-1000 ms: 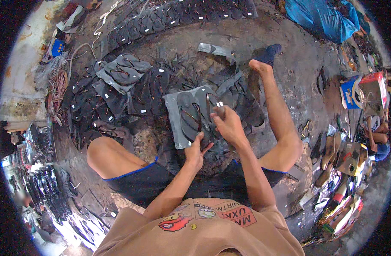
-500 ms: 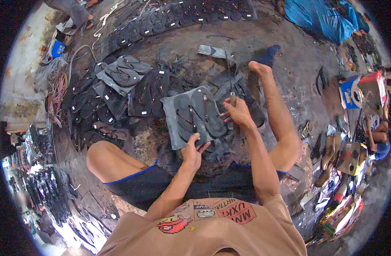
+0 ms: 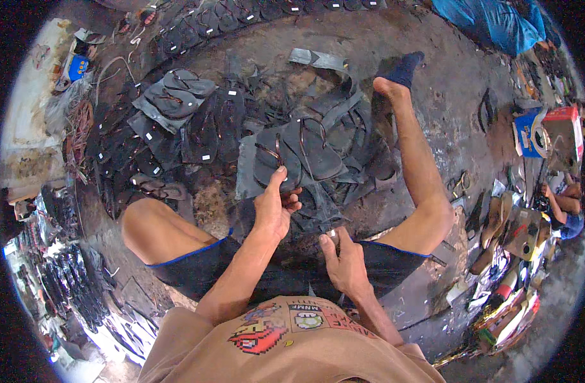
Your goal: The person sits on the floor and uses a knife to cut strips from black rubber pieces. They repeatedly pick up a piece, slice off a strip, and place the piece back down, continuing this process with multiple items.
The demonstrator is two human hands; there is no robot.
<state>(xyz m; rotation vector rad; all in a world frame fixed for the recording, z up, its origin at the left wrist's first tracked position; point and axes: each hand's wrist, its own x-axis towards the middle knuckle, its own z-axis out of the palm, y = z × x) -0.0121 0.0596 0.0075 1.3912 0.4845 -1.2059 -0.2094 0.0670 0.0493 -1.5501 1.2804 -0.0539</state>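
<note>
A pair of dark flip-flops [image 3: 315,153] with shiny brown straps is joined to a grey rubber sheet [image 3: 246,169], raised before me. My left hand [image 3: 274,207] grips its near edge, thumb on top by the left flip-flop's strap and fingers underneath. My right hand [image 3: 345,260] is lower and nearer my lap, thumb and forefinger pinched together. A torn-looking grey rubber scrap [image 3: 322,199] stretches between the sheet and these fingertips. What the right fingers grip, and whether a tool is in them, I cannot make out.
Another flip-flop pair on a rubber sheet [image 3: 173,101] tops a pile of dark flip-flops [image 3: 206,131] at left. Rubber strips [image 3: 321,59] lie ahead. Rows of flip-flops [image 3: 209,29] line the back. My bare legs flank the work. Boxes [image 3: 528,135] stand at right, where another person [image 3: 563,210] sits.
My right hand, which held a slim handled tool beside the sheet's right edge, has come down toward my lap. The sheet has shifted slightly left and tilted, with the left hand still on it.
</note>
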